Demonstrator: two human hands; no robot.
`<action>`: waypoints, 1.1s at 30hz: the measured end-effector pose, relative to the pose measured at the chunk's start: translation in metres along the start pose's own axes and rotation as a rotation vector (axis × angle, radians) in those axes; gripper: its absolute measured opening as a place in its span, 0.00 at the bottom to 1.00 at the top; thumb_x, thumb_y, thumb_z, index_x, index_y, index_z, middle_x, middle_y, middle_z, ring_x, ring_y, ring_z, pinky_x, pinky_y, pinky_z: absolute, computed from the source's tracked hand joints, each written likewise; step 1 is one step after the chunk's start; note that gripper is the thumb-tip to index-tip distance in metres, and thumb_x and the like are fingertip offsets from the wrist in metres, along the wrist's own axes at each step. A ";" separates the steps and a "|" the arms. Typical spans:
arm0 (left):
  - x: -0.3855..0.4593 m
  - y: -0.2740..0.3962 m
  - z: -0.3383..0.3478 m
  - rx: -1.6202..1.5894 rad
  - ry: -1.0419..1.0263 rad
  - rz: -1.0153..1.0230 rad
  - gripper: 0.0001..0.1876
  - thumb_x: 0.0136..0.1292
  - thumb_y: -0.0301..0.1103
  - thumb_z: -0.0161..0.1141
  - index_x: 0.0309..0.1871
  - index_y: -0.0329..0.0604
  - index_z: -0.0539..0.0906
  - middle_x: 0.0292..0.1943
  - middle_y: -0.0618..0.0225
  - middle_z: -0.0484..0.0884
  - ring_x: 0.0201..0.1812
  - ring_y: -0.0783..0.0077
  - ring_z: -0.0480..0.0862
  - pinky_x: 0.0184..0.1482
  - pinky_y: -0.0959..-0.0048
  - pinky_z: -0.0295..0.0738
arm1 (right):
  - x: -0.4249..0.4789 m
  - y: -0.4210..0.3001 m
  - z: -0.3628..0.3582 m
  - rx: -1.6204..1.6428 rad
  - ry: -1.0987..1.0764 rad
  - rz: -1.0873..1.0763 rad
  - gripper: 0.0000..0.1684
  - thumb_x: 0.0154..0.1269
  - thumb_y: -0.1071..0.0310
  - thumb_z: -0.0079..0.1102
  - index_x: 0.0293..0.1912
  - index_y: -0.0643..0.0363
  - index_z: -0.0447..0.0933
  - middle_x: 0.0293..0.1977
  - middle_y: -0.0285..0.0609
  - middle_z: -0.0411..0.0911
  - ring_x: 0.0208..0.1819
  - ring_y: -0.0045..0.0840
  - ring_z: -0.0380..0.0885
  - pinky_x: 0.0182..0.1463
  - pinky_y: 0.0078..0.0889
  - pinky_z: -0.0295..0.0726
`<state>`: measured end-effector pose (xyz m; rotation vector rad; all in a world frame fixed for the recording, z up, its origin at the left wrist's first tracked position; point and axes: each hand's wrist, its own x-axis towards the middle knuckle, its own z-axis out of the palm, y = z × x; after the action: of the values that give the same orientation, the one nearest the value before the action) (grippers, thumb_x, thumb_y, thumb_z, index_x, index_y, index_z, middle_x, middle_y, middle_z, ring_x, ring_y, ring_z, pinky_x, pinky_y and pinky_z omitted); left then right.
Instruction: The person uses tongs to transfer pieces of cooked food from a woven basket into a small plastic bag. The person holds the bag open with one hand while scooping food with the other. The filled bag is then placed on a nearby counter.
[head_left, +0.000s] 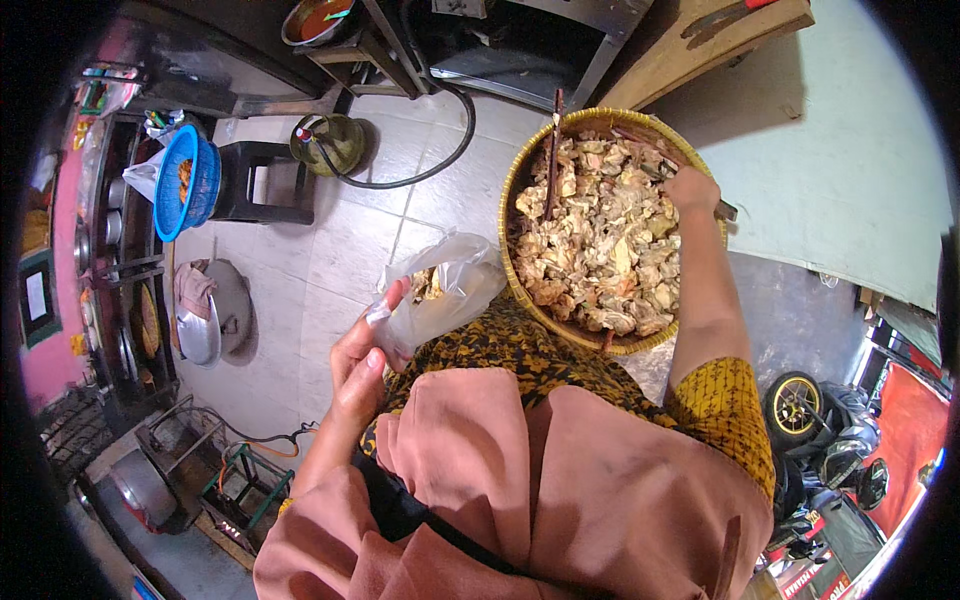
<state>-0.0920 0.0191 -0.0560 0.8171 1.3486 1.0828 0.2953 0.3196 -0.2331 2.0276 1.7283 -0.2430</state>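
My left hand (364, 371) holds a clear plastic bag (469, 289) by its near side, and the bag's mouth gapes. Some pale brown food pieces (427, 285) show inside it. To the right, a round woven bamboo basket (512, 292) is heaped with pale, torn, cooked-looking food pieces (600, 225); I cannot tell their exact kind. My right hand (691, 189) is closed around a dark handled utensil (726, 211) at the basket's right rim. The utensil's working end lies partly among the pieces. A dark reddish stick (553, 161) leans at the basket's upper left.
A green gas cylinder (341, 146) with a black hose (457, 154) stands on the tiled floor. Left of it, a blue plastic basket (206, 180) rests on a black stool (292, 184). A metal lid (201, 330) lies lower left. A wooden board (720, 52) juts in beyond the basket.
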 end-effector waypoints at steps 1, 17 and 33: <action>0.002 0.001 0.000 0.005 -0.003 0.007 0.41 0.55 0.59 0.54 0.64 0.34 0.65 0.63 0.56 0.67 0.35 0.79 0.72 0.33 0.82 0.64 | 0.001 -0.002 0.003 -0.006 0.005 0.013 0.20 0.53 0.58 0.49 0.42 0.55 0.81 0.44 0.46 0.80 0.47 0.36 0.79 0.47 0.37 0.77; 0.022 0.005 -0.004 0.017 -0.019 -0.006 0.41 0.56 0.58 0.52 0.65 0.34 0.65 0.63 0.58 0.67 0.37 0.79 0.72 0.33 0.83 0.64 | -0.105 -0.091 -0.034 0.170 -0.225 -0.192 0.22 0.53 0.60 0.47 0.49 0.53 0.73 0.38 0.47 0.80 0.41 0.37 0.80 0.44 0.42 0.76; 0.026 -0.003 -0.008 -0.044 -0.070 0.023 0.39 0.56 0.55 0.55 0.64 0.33 0.65 0.61 0.60 0.69 0.34 0.79 0.71 0.33 0.82 0.64 | -0.060 -0.098 -0.069 0.068 -0.116 -0.246 0.21 0.52 0.60 0.47 0.41 0.58 0.81 0.45 0.50 0.78 0.48 0.40 0.77 0.51 0.41 0.74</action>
<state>-0.1017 0.0409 -0.0685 0.8324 1.2559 1.0878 0.1782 0.3078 -0.1703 1.8045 1.9170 -0.4944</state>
